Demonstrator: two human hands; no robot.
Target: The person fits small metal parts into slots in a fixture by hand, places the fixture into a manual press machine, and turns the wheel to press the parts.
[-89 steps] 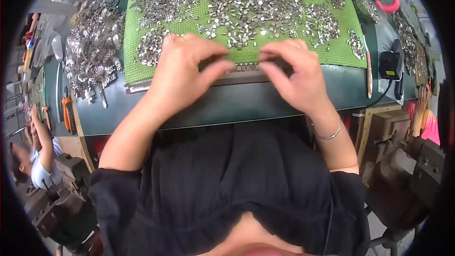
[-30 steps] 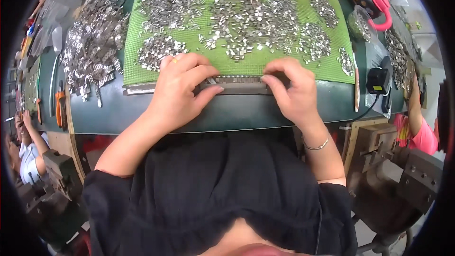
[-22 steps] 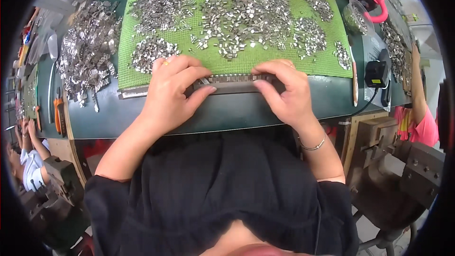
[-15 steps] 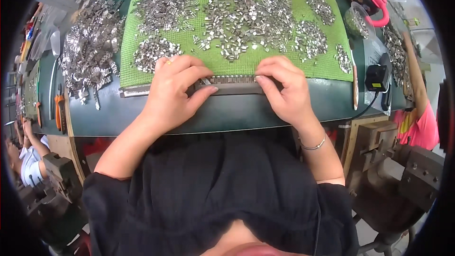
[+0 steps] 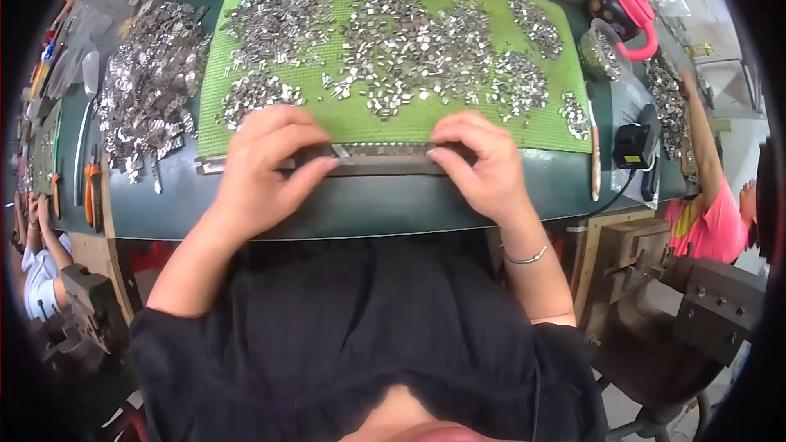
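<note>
In front of me a long, narrow dark metal bar (image 5: pixel 372 168) lies along the near edge of a green textured mat. A row of small metal links (image 5: pixel 385 149) runs along its top between my hands. My left hand (image 5: pixel 274 168) is closed in a loose pinch at the left end of the row, by a small shiny metal piece (image 5: pixel 340 151) set at a slant; its exact grip is partly hidden. My right hand (image 5: pixel 483 164) pinches the right end of the row between thumb and fingers, the thumb against the bar's near side.
Several piles of small metal parts (image 5: pixel 385 41) lie on the green mat (image 5: pixel 327 115). Left are a heap of linked metal strips (image 5: pixel 151 82) and orange-handled pliers (image 5: pixel 93 192). Right stand a black adapter (image 5: pixel 634 146) and a pink-handled pot (image 5: pixel 630 12). Co-workers sit at both sides.
My left hand has slid left along the bar, uncovering more of the row's left end. My right hand keeps its place at the right end. The whole view has shifted slightly.
</note>
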